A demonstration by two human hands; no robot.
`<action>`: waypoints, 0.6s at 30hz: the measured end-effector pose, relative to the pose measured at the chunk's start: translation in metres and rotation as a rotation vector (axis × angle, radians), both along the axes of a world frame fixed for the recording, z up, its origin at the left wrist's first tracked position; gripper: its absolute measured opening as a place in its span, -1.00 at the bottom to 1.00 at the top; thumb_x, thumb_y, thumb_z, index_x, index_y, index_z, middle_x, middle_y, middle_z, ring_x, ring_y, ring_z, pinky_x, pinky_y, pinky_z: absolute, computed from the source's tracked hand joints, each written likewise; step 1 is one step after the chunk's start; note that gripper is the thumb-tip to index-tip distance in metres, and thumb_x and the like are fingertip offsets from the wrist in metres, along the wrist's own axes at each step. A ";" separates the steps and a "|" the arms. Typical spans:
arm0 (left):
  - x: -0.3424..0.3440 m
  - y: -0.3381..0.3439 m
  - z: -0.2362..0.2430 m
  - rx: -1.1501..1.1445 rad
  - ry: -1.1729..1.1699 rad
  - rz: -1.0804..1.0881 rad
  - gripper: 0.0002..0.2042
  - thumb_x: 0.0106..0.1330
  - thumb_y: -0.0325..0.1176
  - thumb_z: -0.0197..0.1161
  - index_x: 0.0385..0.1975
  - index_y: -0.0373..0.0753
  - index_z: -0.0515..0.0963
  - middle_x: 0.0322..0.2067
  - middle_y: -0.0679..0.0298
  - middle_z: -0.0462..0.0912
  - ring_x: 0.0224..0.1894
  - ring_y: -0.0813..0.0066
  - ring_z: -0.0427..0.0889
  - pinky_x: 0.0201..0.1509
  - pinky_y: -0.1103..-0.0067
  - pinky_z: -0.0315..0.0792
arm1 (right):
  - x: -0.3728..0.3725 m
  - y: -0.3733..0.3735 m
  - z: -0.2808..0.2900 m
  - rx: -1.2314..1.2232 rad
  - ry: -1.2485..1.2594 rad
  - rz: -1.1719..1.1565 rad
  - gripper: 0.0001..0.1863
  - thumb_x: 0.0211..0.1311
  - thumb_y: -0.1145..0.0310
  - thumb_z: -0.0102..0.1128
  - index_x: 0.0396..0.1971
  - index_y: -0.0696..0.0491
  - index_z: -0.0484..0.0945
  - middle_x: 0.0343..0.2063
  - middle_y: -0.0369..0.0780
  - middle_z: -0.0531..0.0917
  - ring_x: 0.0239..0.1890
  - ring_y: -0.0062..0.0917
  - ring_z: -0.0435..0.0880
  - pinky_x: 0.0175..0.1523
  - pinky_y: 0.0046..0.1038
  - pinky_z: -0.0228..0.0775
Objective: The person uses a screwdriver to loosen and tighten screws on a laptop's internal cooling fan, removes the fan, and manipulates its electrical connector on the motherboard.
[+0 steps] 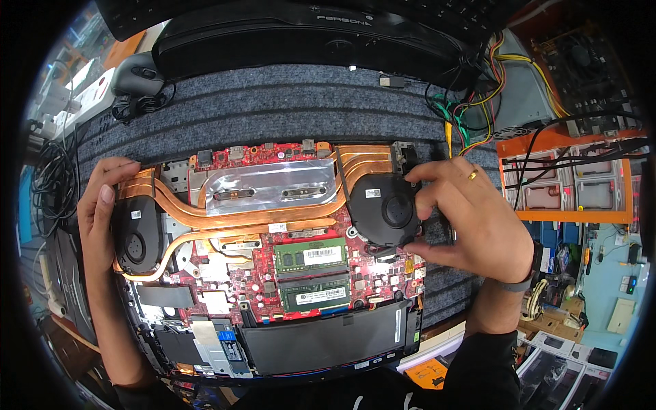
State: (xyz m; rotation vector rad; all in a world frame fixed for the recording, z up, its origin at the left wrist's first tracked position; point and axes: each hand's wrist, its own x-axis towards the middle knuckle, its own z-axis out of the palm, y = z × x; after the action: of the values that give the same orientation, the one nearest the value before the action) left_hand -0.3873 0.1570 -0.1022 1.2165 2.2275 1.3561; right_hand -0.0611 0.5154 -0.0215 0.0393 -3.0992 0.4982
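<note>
An opened laptop [383,301] lies before me, its red motherboard [260,283] bare. Across its far half runs a copper heat-pipe assembly [239,220] with a silver plate and a black cooling fan at each end. My left hand [102,208] curls round the outer edge of the left fan [140,239], its fingertips on the copper fins. My right hand [471,219] grips the rim of the right fan [386,208], thumb low and fingers above. Two memory modules [318,256] sit mid-board, and a dark battery [335,335] fills the near side.
A grey ribbed mat [273,102] lies under the laptop. Beyond it stands a black device [307,44] with a keyboard on top. A mouse [137,74] and a power strip [85,102] are at far left. Loose coloured wires [488,89] and orange-framed drawers [570,184] stand on the right.
</note>
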 end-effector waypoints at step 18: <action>-0.013 -0.009 -0.010 -0.017 0.005 0.009 -0.43 0.58 -0.01 0.00 0.03 -0.51 0.65 0.09 0.04 0.55 0.23 0.24 0.48 0.44 0.40 0.20 | 0.020 0.041 -0.003 0.073 0.029 -0.137 -0.69 0.24 0.37 0.45 -0.01 0.00 0.69 -0.17 -0.22 0.63 -0.05 -0.24 0.64 0.08 -0.22 0.45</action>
State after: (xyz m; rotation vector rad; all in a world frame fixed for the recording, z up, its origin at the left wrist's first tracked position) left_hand -0.3999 0.1481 -0.1121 1.2066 2.2456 1.3364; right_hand -0.0409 0.5563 -0.0244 -0.1627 -3.0619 0.3776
